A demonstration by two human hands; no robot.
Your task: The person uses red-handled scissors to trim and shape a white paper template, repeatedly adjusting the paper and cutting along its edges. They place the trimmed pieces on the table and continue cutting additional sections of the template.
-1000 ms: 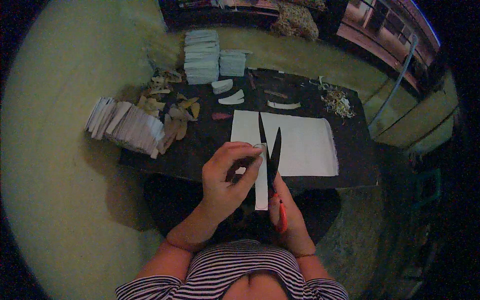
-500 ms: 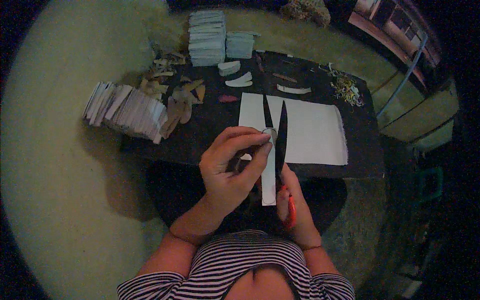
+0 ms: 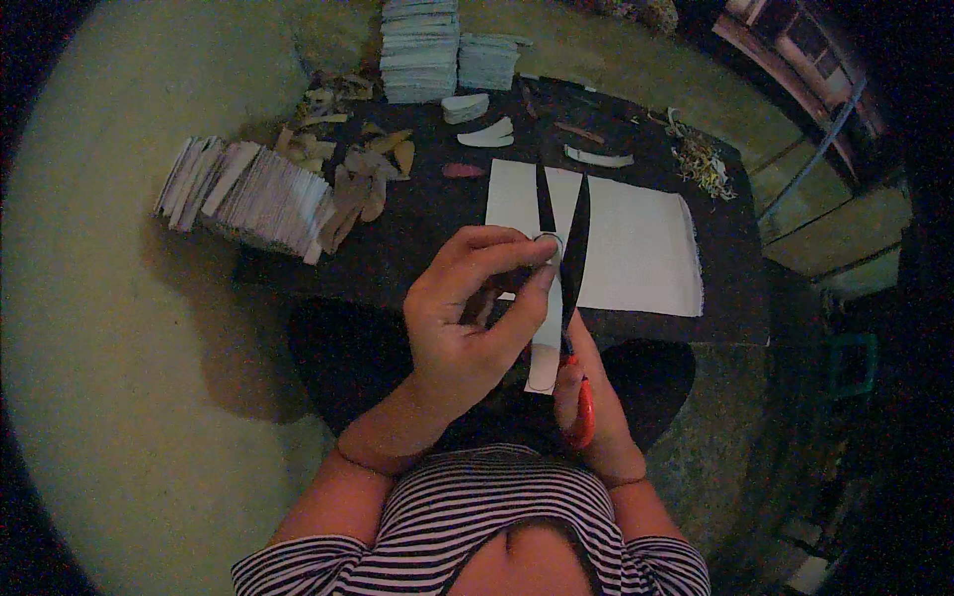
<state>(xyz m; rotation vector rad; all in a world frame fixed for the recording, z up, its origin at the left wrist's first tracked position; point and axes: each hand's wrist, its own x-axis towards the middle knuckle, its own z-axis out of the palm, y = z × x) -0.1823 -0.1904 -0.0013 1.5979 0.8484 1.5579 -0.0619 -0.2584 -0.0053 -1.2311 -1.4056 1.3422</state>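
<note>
My left hand (image 3: pixel 467 318) pinches the upper end of a narrow white paper strip (image 3: pixel 546 333) between thumb and fingers. A rounded outline is drawn at each end of the strip. My right hand (image 3: pixel 606 412) grips the scissors (image 3: pixel 582 407) by their red handles. Their long dark blades stand apart and point away from me, one on each side of the strip's top end. Behind the blades, a large white sheet (image 3: pixel 641 248) lies on the dark table (image 3: pixel 417 253).
Paper stacks stand at the back (image 3: pixel 419 60) and lie at the left (image 3: pixel 248 199). Brown scraps (image 3: pixel 358 189) lie beside the left stack. Cut white pieces (image 3: pixel 487 133), a curved strip (image 3: pixel 598 157) and a pink piece (image 3: pixel 463 171) sit farther back. Thin trimmings (image 3: pixel 706 169) are heaped at the right.
The view has tilted slightly, so the table appears higher. My hands have shifted a little right, and the strip leans more, its top end toward the right blade. The blades remain apart.
</note>
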